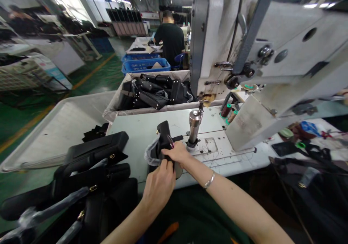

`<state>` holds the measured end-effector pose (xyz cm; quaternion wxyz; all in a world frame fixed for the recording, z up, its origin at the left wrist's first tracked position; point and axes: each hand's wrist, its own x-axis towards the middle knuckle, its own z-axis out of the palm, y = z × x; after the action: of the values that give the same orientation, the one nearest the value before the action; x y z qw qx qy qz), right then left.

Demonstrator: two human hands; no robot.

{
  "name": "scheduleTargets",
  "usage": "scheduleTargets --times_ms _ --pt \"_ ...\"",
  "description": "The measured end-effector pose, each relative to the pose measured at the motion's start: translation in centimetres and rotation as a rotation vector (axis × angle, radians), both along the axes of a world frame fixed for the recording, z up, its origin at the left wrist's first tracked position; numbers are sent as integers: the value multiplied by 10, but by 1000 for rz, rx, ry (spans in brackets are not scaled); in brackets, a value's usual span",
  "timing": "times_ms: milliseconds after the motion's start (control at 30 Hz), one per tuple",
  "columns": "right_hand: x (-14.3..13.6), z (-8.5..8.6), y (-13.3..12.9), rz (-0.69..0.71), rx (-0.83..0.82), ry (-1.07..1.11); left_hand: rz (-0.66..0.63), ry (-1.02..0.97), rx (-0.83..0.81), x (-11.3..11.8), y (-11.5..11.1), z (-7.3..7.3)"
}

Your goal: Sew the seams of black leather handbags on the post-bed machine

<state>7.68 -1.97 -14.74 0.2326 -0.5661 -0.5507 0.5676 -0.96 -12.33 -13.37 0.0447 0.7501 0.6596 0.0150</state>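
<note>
A black leather bag (164, 137) stands on the pale sewing machine table, with a plastic-wrapped handle or strap (152, 152) curving off its left side. My left hand (161, 178) has its fingers closed on the bag's near edge. Just above and to its right, my right hand (178, 152) is closed round a slim metal tool with a dark red part, which looks like thread snips (170, 141). Its thumb lies against the bag. The near side of the bag is partly hidden behind both hands. Right beside them rises the machine's metal post (194, 126), under the needle area.
Several black bags (95, 178) with wrapped straps are piled at the left. Behind the table stands a lined bin (108, 108) of black pieces. The machine head (217, 37) overhangs from the right. Thread spools (226, 110) stand behind the post. A person (171, 37) works farther back.
</note>
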Motion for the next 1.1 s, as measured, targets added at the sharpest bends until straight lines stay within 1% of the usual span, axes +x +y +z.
scheduleTargets --times_ms 67,100,167,233,267,300,333,367,400,433,500,567,600,667,767,833,900,967,1033,1100 --pt "17 -3 4 50 35 -81 -121 -93 15 8 -11 10" --pt "31 -1 3 90 63 -110 -183 -147 27 7 -14 19" --pt "64 9 -6 177 136 -157 -291 -264 65 -5 -17 44" --pt "99 24 -22 232 207 -215 -290 -350 146 -23 -13 70" --pt "115 31 -32 242 235 -245 -257 -389 217 -33 -8 81" --pt "128 37 -43 241 262 -280 -206 -418 302 -42 -1 89" --pt "139 40 -54 231 293 -322 -175 -416 342 -49 7 92" --pt "148 41 -65 222 346 -374 -142 -389 299 -54 15 92" --pt "155 38 -76 226 438 -423 -161 -384 248 -57 24 88" --pt "160 34 -86 241 555 -459 -194 -379 189 -56 31 81" --pt "167 21 -103 285 789 -485 -311 -380 46 -48 42 62" --pt "176 13 -114 306 914 -460 -468 -389 -94 -31 46 44" --pt "182 13 -116 300 937 -432 -555 -396 -160 -21 47 37" --pt "195 21 -116 289 959 -327 -733 -413 -271 1 45 30" --pt "210 46 -106 316 961 -67 -992 -429 -379 34 43 30" --pt "211 62 -96 363 945 60 -1124 -417 -414 54 43 29" --pt "208 73 -85 411 940 121 -1197 -392 -426 71 44 23" --pt "204 80 -76 429 943 142 -1235 -376 -444 82 45 15" --pt "204 84 -67 426 941 167 -1267 -392 -479 85 46 11" --pt "212 83 -58 379 884 231 -1285 -454 -509 81 49 16"
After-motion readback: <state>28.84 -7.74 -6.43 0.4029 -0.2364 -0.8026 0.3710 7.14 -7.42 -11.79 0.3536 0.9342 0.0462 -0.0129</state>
